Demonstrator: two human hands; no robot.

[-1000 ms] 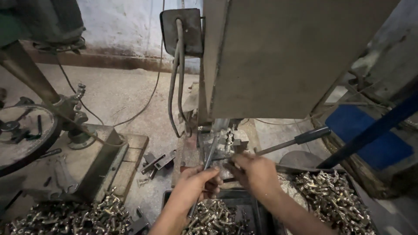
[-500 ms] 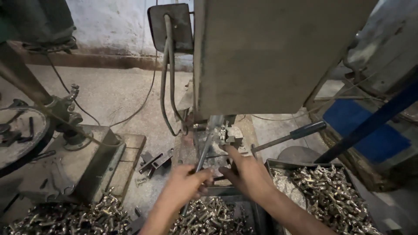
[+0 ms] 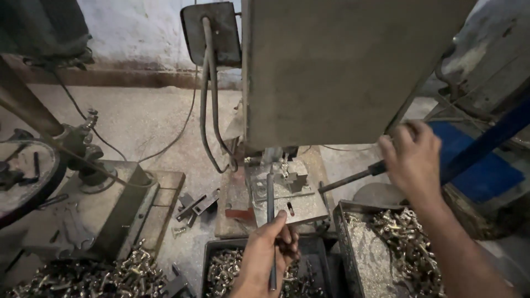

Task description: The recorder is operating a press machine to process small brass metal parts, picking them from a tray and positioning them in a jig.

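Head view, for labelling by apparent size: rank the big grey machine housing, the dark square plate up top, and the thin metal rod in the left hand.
1. Big grey machine housing
2. Dark square plate
3. Thin metal rod, the slimmest, though longer than the plate, partly from nearness.

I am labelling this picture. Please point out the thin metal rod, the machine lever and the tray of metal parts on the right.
thin metal rod (image 3: 270,201), head view, bare shaft above the fingers.
machine lever (image 3: 346,180), head view, middle of its metal bar.
tray of metal parts (image 3: 338,229), head view, left rim.
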